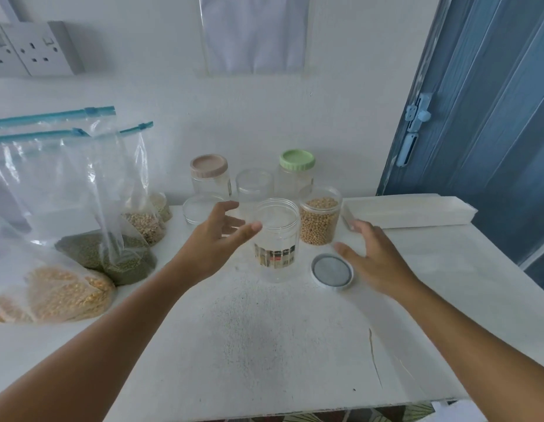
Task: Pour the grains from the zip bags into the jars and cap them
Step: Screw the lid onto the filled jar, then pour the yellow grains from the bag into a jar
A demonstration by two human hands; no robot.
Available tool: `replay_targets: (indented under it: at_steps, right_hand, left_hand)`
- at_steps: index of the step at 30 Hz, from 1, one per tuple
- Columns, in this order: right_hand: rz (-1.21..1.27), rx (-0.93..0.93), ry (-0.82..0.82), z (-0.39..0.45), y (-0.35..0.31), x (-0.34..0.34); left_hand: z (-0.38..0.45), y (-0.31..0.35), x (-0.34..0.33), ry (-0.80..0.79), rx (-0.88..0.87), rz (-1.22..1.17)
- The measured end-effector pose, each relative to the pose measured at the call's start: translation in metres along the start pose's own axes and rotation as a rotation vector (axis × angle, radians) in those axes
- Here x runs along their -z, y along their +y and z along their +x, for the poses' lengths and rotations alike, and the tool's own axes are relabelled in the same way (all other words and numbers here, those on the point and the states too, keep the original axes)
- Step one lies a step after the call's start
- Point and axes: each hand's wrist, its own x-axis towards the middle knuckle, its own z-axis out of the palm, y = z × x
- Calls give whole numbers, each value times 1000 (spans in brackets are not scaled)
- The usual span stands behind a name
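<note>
Fingers of the left hand spread loosely beside the open empty jar, holding nothing; the right hand hovers open just right of a loose lid on the worktop. Five jars stand together: one filled jar right, two capped far back. Three zip bags of grain sit left, a white tray far right

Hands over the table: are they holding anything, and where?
Nothing is held. The left hand hovers open beside the empty clear plastic jar; the right hand hovers open next to the round white lid.
</note>
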Motion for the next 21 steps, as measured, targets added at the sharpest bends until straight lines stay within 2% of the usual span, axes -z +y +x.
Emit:
replay_targets:
  at_steps: [3, 5, 7, 11, 15, 21]
  right_hand:
    - [-51, 150, 46, 16, -48, 19]
    - [-108, 255, 24, 25, -86, 23]
    - [-153, 345, -18, 29, -123, 20]
    - [-177, 491, -81, 23, -182, -3]
    - [-187, 603, -184, 11, -216, -38]
    - [-161, 676, -286, -11, -254, -104]
  left_hand:
    - [-17, 9, 28, 123, -60, 327]
    - [-25, 14, 45, 136, -55, 538]
    - [-37, 18, 59, 142, -32, 645]
    - [-73, 25, 74, 207, -12, 727]
    - [-119, 19, 91, 250, 102, 755]
    - [-180, -37, 138, 304, 224, 728]
